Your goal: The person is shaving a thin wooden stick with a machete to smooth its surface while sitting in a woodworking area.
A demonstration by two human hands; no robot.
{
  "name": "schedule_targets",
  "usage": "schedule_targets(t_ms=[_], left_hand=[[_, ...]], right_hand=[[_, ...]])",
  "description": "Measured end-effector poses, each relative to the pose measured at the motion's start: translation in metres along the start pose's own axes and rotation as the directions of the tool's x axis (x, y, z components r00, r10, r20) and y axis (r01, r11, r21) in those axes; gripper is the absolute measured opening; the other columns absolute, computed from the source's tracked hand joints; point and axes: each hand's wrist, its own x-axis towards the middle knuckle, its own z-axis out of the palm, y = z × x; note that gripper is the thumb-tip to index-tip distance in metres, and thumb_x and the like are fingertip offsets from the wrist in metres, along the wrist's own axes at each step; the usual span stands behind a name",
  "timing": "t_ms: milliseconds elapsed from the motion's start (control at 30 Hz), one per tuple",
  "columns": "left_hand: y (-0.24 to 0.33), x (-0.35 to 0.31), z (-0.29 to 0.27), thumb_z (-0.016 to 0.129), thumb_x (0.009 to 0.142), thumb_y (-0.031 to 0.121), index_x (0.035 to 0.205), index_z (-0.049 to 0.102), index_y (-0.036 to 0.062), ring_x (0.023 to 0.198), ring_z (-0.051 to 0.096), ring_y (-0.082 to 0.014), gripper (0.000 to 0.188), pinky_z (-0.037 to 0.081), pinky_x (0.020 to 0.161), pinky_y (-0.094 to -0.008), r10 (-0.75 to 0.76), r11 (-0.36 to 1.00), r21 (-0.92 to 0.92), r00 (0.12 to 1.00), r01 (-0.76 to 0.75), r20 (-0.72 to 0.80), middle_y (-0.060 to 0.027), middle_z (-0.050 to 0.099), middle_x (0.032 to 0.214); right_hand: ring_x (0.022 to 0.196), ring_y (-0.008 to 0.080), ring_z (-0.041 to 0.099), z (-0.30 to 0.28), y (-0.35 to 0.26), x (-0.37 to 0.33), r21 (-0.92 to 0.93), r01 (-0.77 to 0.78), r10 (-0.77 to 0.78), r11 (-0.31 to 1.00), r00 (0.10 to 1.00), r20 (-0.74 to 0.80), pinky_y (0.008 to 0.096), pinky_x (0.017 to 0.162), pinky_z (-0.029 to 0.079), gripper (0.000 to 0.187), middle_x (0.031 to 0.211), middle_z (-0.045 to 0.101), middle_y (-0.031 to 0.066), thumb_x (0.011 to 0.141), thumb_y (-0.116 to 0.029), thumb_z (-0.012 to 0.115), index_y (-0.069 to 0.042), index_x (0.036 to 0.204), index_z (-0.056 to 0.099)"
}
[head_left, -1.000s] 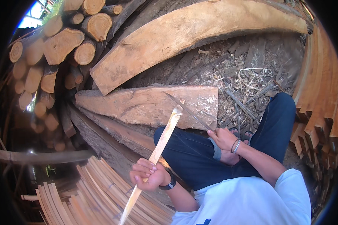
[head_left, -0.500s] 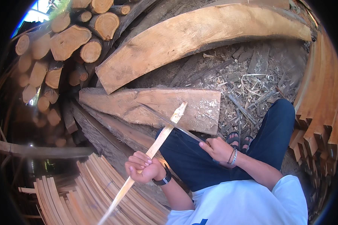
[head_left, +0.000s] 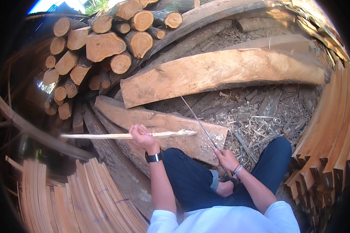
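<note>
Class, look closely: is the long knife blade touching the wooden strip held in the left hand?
Apart. The head view shows the blade raised right of the strip's shaved tip, plank showing between.

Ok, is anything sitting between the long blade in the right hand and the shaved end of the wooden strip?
Nothing visible. The right hand holds the long blade raised, pointing away over the plank. The left hand holds the wooden strip level, with its shaved end just left of the blade. Only open air lies between them, above the plank.
</note>
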Motion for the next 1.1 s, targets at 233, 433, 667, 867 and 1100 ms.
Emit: schedule_targets(t_ms=[233, 433, 667, 867, 1100], left_hand=[[-0.026, 0.031, 0.015, 0.046, 0.09, 0.01, 0.06, 0.035, 0.0109, 0.037, 0.029, -0.0094, 0.033, 0.023, 0.036, -0.0274, 0.017, 0.999, 0.037, 0.996, -0.02, 0.092, 0.0024, 0.03, 0.049], [0.0, 0.044, 0.051, 0.051, 0.088, 0.011, 0.056, 0.036, 0.0102, 0.036, 0.033, -0.007, 0.035, 0.023, 0.037, -0.026, -0.022, 1.0, 0.02, 0.998, 0.021, 0.067, 0.0039, 0.034, 0.047], [0.031, 0.06, 0.078, 0.052, 0.09, 0.014, 0.055, 0.037, 0.0127, 0.033, 0.033, -0.009, 0.039, 0.026, 0.033, -0.0266, -0.054, 0.998, 0.038, 0.993, 0.051, 0.107, 0.0024, 0.036, 0.045], [-0.024, 0.058, 0.062, 0.054, 0.098, 0.028, 0.055, 0.037, 0.0138, 0.034, 0.036, -0.0091, 0.048, 0.031, 0.033, -0.0265, -0.135, 0.988, 0.091, 0.983, 0.124, 0.122, 0.0015, 0.037, 0.045], [-0.033, 0.077, 0.056, 0.057, 0.098, 0.041, 0.053, 0.04, 0.0127, 0.036, 0.043, -0.0105, 0.056, 0.038, 0.035, -0.026, -0.231, 0.972, 0.045, 0.916, 0.23, 0.327, -0.0004, 0.043, 0.045]], right_hand=[[0.04, 0.011, 0.049, -0.023, -0.005, -0.004, 0.114, 0.069, -0.063, 0.991, 0.996, -0.056, 0.0289, 0.037, 0.039, 0.042, 0.053, 0.05, 0.0007, 0.094, -0.037, 0.064, -0.004, 0.072, 0.052], [0.045, 0.0105, 0.053, -0.042, -0.013, -0.02, 0.152, 0.091, -0.067, 0.984, 0.985, -0.159, 0.0292, 0.042, 0.04, 0.033, 0.055, 0.055, 0.0015, 0.088, -0.028, 0.071, -0.001, 0.074, 0.057], [0.055, 0.0212, 0.055, -0.058, 0.019, -0.028, -0.096, 0.164, -0.185, 0.982, 0.941, -0.284, 0.0401, 0.055, 0.044, 0.043, 0.059, 0.058, 0.0164, 0.082, -0.033, 0.074, 0.005, 0.072, 0.058], [0.048, 0.0208, 0.051, -0.053, 0.03, -0.028, -0.202, 0.198, -0.248, 0.959, 0.931, -0.267, 0.0406, 0.05, 0.04, 0.043, 0.053, 0.056, 0.0114, 0.087, -0.034, 0.07, 0.004, 0.071, 0.058], [0.048, 0.0259, 0.054, -0.023, 0.03, -0.016, -0.231, 0.186, -0.226, 0.955, 0.961, -0.159, 0.0418, 0.05, 0.04, 0.042, 0.053, 0.054, 0.0166, 0.09, -0.034, 0.066, 0.005, 0.075, 0.06]])
